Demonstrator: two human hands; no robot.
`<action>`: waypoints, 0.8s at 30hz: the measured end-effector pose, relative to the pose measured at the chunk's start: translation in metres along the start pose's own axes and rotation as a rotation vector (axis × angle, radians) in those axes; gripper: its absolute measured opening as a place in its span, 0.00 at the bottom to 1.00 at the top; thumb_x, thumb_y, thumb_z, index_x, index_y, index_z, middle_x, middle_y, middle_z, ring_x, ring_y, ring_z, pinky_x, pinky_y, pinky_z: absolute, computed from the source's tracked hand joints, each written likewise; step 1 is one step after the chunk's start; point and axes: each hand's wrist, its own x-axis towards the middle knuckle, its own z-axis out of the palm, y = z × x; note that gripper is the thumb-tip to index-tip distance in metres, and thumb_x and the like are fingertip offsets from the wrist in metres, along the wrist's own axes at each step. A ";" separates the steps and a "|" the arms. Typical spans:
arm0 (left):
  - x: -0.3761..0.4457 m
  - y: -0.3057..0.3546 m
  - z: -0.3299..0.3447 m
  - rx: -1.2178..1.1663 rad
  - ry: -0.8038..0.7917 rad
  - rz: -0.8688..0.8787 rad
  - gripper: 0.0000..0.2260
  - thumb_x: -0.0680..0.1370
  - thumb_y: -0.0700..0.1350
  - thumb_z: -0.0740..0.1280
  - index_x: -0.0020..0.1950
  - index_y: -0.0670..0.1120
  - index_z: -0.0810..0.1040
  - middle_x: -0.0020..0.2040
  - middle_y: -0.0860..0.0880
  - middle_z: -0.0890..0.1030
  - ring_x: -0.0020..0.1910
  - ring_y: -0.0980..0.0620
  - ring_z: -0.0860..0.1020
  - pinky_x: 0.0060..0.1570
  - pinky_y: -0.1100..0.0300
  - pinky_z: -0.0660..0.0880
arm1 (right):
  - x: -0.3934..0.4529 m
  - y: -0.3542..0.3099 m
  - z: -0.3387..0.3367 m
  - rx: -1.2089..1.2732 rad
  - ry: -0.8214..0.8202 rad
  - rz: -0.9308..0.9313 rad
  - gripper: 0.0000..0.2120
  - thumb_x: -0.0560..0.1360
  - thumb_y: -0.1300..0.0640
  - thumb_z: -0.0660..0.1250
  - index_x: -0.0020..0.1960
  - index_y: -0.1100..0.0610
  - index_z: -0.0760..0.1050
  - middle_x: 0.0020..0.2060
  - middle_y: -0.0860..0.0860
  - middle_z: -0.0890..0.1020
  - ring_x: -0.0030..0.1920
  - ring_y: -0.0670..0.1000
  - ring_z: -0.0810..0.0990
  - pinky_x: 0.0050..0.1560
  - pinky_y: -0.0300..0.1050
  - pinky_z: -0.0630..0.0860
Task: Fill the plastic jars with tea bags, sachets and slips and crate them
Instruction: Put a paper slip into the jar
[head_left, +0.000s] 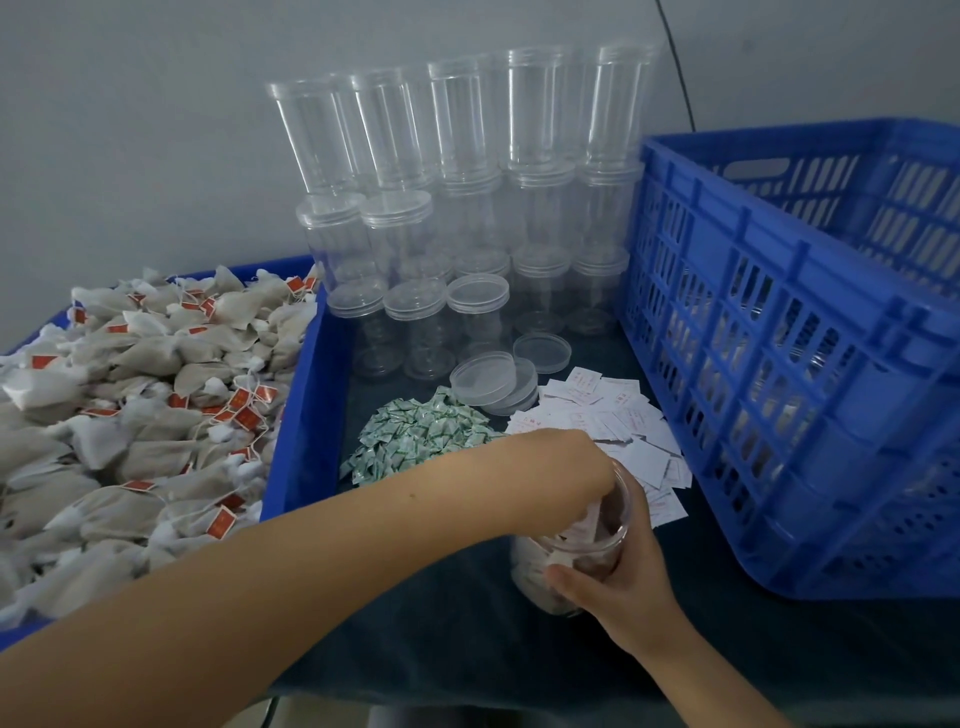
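1. Here, a clear plastic jar (571, 566) stands near the front of the dark table top (467, 649), partly filled with tea bags; it is gripped round its side by the right hand (618, 577).
2. The left hand (566, 473) is dipped into the jar's mouth with a white slip (584, 527) at its fingers — whether the slip is pinched or already let go cannot be told.
3. The slip is best pushed down flat against the wall, it is judged, while the jar is held upright and steady.
4. Just behind lie the green sachets (421, 436), the loose slips (623, 421) and spare lids (493, 379).
5. Room is tight — the blue crate (779, 364) stands close on the right, its high rim to be cleared when the jar is lifted in.
6. On the left the tea-bag bin (296, 415) is heaped full; stacked empty jars (467, 182) fill the back.
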 end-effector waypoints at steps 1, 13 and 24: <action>-0.001 -0.001 -0.001 -0.036 -0.001 -0.012 0.10 0.78 0.37 0.59 0.55 0.43 0.78 0.35 0.50 0.68 0.40 0.47 0.73 0.27 0.61 0.61 | 0.000 -0.002 0.000 -0.007 0.002 -0.002 0.43 0.59 0.52 0.78 0.70 0.52 0.64 0.61 0.39 0.79 0.63 0.44 0.78 0.60 0.37 0.75; -0.038 -0.039 0.005 -0.700 0.435 -0.253 0.15 0.78 0.36 0.61 0.62 0.47 0.76 0.56 0.53 0.79 0.53 0.57 0.76 0.49 0.68 0.74 | -0.002 -0.017 -0.012 -0.019 -0.172 0.091 0.53 0.54 0.47 0.82 0.73 0.46 0.60 0.67 0.47 0.75 0.67 0.43 0.76 0.62 0.35 0.73; -0.041 -0.037 0.045 -1.022 0.056 -0.200 0.19 0.77 0.33 0.60 0.65 0.49 0.74 0.60 0.53 0.79 0.59 0.58 0.77 0.62 0.57 0.73 | 0.046 -0.131 -0.023 -1.247 -0.668 0.131 0.57 0.65 0.25 0.68 0.81 0.42 0.39 0.73 0.36 0.59 0.71 0.39 0.62 0.63 0.38 0.67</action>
